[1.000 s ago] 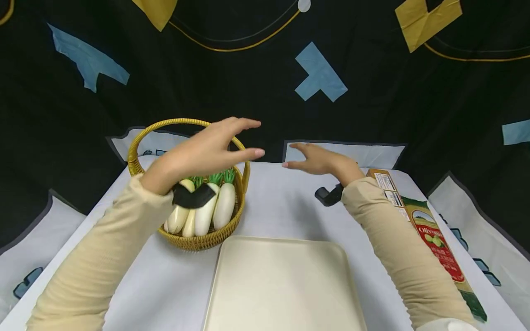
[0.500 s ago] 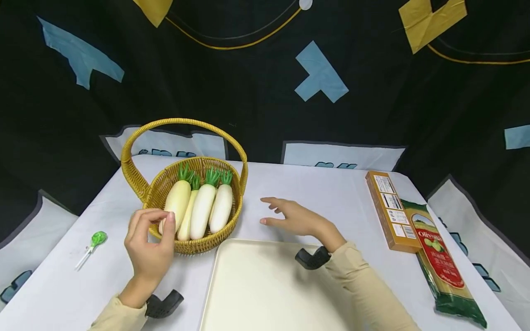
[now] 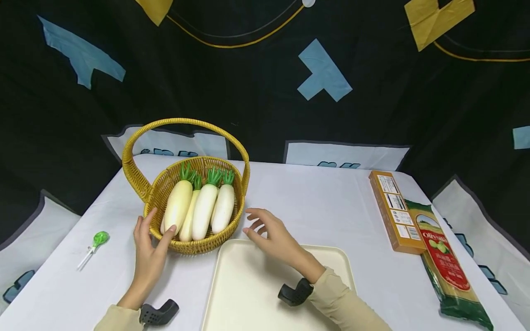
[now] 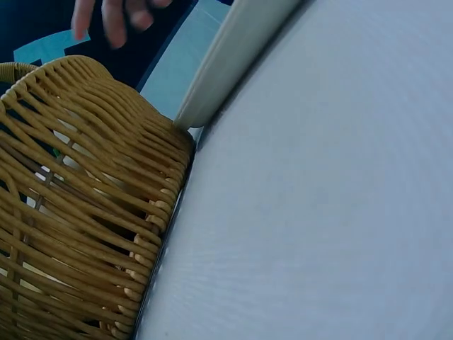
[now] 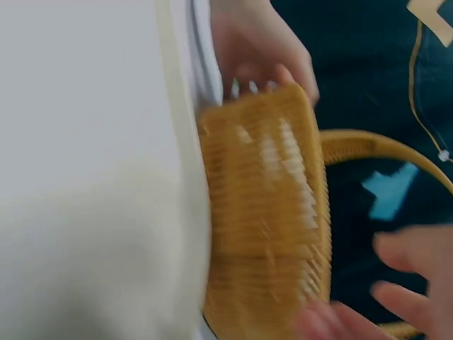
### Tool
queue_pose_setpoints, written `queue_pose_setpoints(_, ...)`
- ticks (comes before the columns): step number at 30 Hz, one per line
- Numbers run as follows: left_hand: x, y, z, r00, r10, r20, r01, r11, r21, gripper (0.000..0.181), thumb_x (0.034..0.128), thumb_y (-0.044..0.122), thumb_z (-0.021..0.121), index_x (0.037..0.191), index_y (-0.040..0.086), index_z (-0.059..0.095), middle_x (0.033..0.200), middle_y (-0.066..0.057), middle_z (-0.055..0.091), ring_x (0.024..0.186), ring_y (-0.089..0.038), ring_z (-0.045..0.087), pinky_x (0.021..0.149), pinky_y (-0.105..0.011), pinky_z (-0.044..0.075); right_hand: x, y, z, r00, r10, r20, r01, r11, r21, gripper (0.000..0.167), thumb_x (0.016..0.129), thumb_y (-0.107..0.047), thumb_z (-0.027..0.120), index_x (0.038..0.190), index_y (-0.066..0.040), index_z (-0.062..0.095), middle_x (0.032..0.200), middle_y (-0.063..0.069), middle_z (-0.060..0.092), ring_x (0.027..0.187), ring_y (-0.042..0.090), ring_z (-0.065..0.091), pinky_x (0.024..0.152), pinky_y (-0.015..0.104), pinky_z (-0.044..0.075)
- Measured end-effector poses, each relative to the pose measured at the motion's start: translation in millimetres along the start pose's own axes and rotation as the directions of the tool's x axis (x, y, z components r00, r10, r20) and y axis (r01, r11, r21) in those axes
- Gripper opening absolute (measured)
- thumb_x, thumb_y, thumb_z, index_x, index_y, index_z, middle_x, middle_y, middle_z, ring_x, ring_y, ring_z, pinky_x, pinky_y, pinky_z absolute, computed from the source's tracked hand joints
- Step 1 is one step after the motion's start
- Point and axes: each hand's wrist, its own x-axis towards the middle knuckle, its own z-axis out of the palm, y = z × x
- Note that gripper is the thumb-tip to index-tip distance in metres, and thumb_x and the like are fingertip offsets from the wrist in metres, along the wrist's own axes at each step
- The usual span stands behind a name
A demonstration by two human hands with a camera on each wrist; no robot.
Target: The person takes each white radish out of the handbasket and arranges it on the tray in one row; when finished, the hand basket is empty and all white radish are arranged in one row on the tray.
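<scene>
A yellow wicker basket (image 3: pixel 194 248) with a tall handle stands at the left of the table, holding several white radishes (image 3: pixel 204 211) with green tops. The left hand (image 3: pixel 150 257) is at the basket's near left side, fingers spread along the rim; whether it touches is unclear. Off the basket's right side, the right hand (image 3: pixel 275 239) hovers above the tray with bent, parted fingers, holding nothing. The right wrist view shows the basket's wall (image 5: pixel 262 212) between both hands. In the left wrist view the woven side (image 4: pixel 78 205) looms close, with right-hand fingertips (image 4: pixel 117 21) beyond.
A cream tray (image 3: pixel 248 299) lies at the front centre. To the left is a green lollipop (image 3: pixel 100 238). At the right lie an orange-brown box (image 3: pixel 397 214) and a green and red packet (image 3: pixel 449 271). A black curtain (image 3: pixel 265 92) hangs behind the table.
Both hands have come down from above the table to beside the basket. The left hand's fingers have spread apart at the rim, and the right hand has moved left. The basket stands in place.
</scene>
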Motion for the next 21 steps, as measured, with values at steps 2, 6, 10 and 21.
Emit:
queue_pose_setpoints(2, 0.1, 0.7, 0.0, 1.0, 0.0, 0.009, 0.0, 1.0, -0.015, 0.063, 0.0896, 0.028, 0.053, 0.143, 0.021, 0.021, 0.151, -0.01, 0.004, 0.14, -0.027, 0.0, 0.109, -0.056, 0.007, 5.5, -2, 12, 0.996, -0.047, -0.076, 0.051, 0.997, 0.063, 0.041, 0.089, -0.014, 0.057, 0.127, -0.007, 0.045, 0.115, 0.014, 0.054, 0.096, 0.022, 0.059, 0.081, 0.026, 0.05)
queue_pose_setpoints(6, 0.0, 1.6, 0.1, 0.999, -0.017, 0.031, 0.018, 0.999, -0.039, 0.06, 0.0912, 0.029, 0.052, 0.142, 0.018, 0.021, 0.148, -0.01, 0.015, 0.138, -0.027, 0.011, 0.111, -0.049, 0.011, 22.6, -11, 28, 0.985, -0.081, -0.151, 0.094, 0.992, 0.082, 0.046, 0.088, -0.013, 0.058, 0.13, -0.005, 0.042, 0.119, 0.017, 0.047, 0.101, 0.027, 0.056, 0.084, 0.025, 0.05)
queue_pose_setpoints(10, 0.0, 1.9, 1.4, 0.999, -0.035, 0.035, 0.036, 0.999, -0.03, 0.059, 0.0915, 0.031, 0.051, 0.141, 0.019, 0.022, 0.147, -0.011, 0.011, 0.137, -0.03, 0.011, 0.109, -0.051, 0.014, 42.8, -19, 33, 0.993, -0.005, -0.117, -0.003, 0.998, -0.064, 0.055, 0.089, -0.024, 0.057, 0.136, -0.01, 0.033, 0.126, 0.014, 0.041, 0.101, 0.022, 0.054, 0.084, 0.026, 0.049)
queue_pose_setpoints(21, 1.9, 5.4, -3.9, 0.997, -0.046, 0.068, 0.047, 0.999, -0.009, 0.06, 0.0905, 0.027, 0.053, 0.141, 0.015, 0.023, 0.149, -0.012, -0.006, 0.138, -0.034, 0.001, 0.108, -0.056, 0.015, 96.2, -46, 36, 0.92, 0.391, 0.015, -0.371, 0.882, -0.29, 0.073, 0.088, -0.036, 0.055, 0.143, -0.004, 0.019, 0.136, 0.029, 0.031, 0.096, 0.033, 0.059, 0.069, 0.031, 0.051)
